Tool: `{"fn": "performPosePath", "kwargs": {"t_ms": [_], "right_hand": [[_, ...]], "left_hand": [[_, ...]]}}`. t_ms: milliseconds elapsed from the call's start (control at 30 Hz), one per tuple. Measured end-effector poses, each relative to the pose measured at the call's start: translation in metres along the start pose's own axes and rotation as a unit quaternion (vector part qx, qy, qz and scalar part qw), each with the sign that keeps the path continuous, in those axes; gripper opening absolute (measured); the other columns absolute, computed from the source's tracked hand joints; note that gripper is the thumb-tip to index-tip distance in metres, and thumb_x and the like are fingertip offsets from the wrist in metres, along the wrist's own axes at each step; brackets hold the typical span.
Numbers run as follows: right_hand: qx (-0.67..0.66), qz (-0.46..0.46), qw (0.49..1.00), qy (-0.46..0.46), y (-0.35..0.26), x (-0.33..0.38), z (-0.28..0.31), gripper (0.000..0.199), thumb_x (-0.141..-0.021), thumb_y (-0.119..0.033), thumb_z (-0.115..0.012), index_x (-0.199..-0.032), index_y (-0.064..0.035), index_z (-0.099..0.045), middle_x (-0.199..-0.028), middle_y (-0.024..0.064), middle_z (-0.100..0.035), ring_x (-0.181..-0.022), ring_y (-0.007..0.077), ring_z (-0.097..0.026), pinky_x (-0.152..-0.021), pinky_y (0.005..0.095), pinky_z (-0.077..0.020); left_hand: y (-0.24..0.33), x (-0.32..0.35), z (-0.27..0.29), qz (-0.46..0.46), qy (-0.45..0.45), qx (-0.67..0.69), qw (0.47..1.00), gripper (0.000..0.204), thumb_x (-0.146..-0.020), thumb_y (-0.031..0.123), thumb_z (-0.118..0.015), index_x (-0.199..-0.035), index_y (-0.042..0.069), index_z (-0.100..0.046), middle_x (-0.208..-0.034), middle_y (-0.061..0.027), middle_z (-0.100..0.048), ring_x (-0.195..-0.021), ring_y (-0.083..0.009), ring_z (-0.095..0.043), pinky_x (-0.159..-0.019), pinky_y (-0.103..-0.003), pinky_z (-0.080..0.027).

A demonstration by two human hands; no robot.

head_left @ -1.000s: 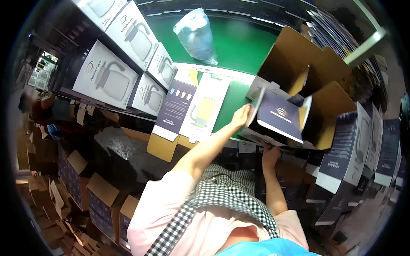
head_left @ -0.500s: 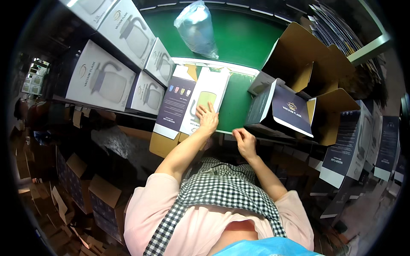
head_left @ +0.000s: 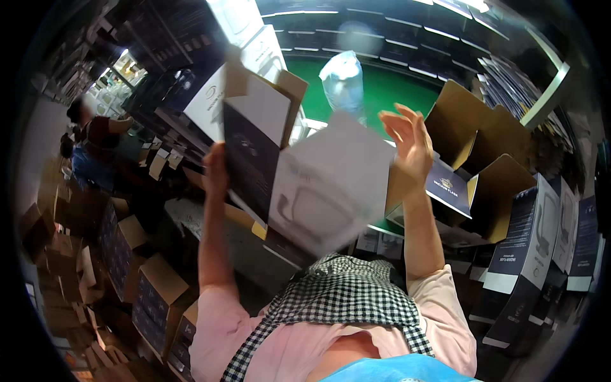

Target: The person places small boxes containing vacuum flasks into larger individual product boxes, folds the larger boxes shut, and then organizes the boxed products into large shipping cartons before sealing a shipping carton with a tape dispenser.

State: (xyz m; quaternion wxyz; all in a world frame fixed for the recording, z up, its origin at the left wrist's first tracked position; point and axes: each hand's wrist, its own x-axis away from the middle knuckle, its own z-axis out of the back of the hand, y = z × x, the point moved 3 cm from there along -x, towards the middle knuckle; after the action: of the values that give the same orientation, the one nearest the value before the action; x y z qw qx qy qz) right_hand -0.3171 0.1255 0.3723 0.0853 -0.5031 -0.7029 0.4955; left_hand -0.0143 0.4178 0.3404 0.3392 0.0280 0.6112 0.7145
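A white and dark blue printed flask carton [head_left: 324, 197] is raised in front of me, tilted and blurred by motion, with brown inner flaps showing at its top. My left hand [head_left: 216, 169] grips its left edge beside the dark blue panel. At its right edge my right hand [head_left: 410, 143] is raised with fingers stretched and apart. Whether the right palm touches the carton I cannot tell.
Printed boxes [head_left: 264, 54] are stacked at the left. A bagged item [head_left: 344, 83] stands on the green worktop [head_left: 388, 83]. Open cartons [head_left: 449, 188] sit at right, near flat cardboard sheets [head_left: 515, 92]. A person [head_left: 98, 137] is farther off at the left.
The flat carton under my left hand has been lifted off the worktop and opened out. Both hands have risen and moved apart to its sides. The view has tilted up.
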Motion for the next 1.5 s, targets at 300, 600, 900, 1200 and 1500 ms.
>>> {"fn": "performPosePath", "kwargs": {"t_ms": [300, 600, 900, 1200, 1500], "right_hand": [[0.220, -0.084, 0.957, -0.171, 0.039, -0.067, -0.090, 0.025, -0.092, -0.021, -0.052, -0.104, -0.0011, -0.060, -0.094, 0.0114, -0.067, -0.092, 0.0199, -0.062, -0.090, 0.0333, -0.0427], [0.224, -0.042, 0.973, -0.033, 0.012, -0.097, -0.044, 0.032, -0.086, -0.015, -0.045, -0.110, 0.0016, -0.059, -0.103, 0.0155, -0.068, -0.099, 0.0250, -0.064, -0.088, 0.0351, -0.0439], [0.633, 0.012, 0.710, -0.308, -0.001, -0.016, -0.080, 0.111, -0.078, -0.048, -0.071, -0.152, -0.0081, 0.003, -0.150, 0.0283, -0.024, -0.130, 0.0429, -0.038, -0.107, 0.0480, -0.0278], [0.609, 0.161, 0.746, -0.216, 0.102, -0.008, -0.061, 0.130, -0.058, -0.042, -0.088, -0.152, -0.0116, -0.004, -0.124, 0.0224, -0.047, -0.108, 0.0401, -0.052, -0.092, 0.0461, -0.0395], [0.580, 0.028, 0.775, -0.249, 0.098, -0.002, -0.037, 0.140, -0.053, -0.035, -0.092, -0.152, -0.0135, 0.005, -0.126, 0.0265, -0.047, -0.117, 0.0417, -0.049, -0.097, 0.0484, -0.0415]], "left_hand": [[-0.001, 0.003, -0.219, -0.052, -0.158, -0.008, 0.986, 0.058, -0.099, 0.045, -0.045, -0.134, -0.001, -0.045, -0.130, -0.0172, -0.054, -0.119, -0.0242, -0.051, -0.101, -0.034, -0.038], [0.159, 0.078, -0.139, -0.020, -0.286, 0.146, 0.947, 0.066, -0.085, 0.021, -0.058, -0.140, -0.008, -0.036, -0.121, -0.0265, -0.058, -0.112, -0.0295, -0.058, -0.098, -0.035, -0.043], [0.126, 0.050, -0.134, 0.099, -0.091, 0.130, 0.982, 0.082, -0.096, 0.063, -0.029, -0.133, -0.009, -0.042, -0.124, -0.0169, -0.054, -0.117, -0.0214, -0.050, -0.100, -0.030, -0.038], [-0.047, 0.056, -0.176, 0.246, 0.002, 0.233, 0.941, 0.060, -0.099, 0.051, -0.039, -0.123, -0.002, -0.054, -0.105, -0.0081, -0.061, -0.093, -0.0157, -0.052, -0.083, -0.029, -0.043], [0.020, 0.047, -0.147, 0.081, -0.273, 0.119, 0.951, 0.055, -0.095, 0.040, -0.057, -0.127, -0.004, -0.046, -0.088, -0.0075, -0.059, -0.078, -0.0138, -0.052, -0.074, -0.030, -0.046]]}}
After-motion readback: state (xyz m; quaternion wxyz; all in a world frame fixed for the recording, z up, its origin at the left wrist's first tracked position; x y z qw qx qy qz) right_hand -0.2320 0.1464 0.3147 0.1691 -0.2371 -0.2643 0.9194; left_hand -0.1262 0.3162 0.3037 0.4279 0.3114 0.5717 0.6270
